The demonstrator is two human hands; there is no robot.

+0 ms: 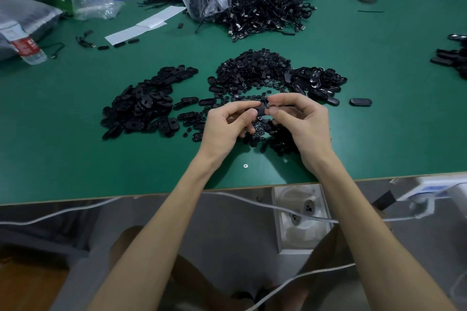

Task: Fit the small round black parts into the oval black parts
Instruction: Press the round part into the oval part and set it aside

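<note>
Here, one oval part (260,110) is held over the green table (75,159) between both hands: its left end is pinched by the curled thumb and fingers of the left hand (228,122), its right end by the bent fingertips of the right hand (302,120), though whether a round part is gripped there cannot be told. A heap of small round parts (252,68) is spread behind and under the hands, flanked by piles of oval parts (141,106).

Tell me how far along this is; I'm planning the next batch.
Done: possibly the left pile of oval parts, though I cannot tell. In hand: left hand and right hand pinch one oval part. Left: a large heap of small round parts and the right pile of oval parts.
</note>
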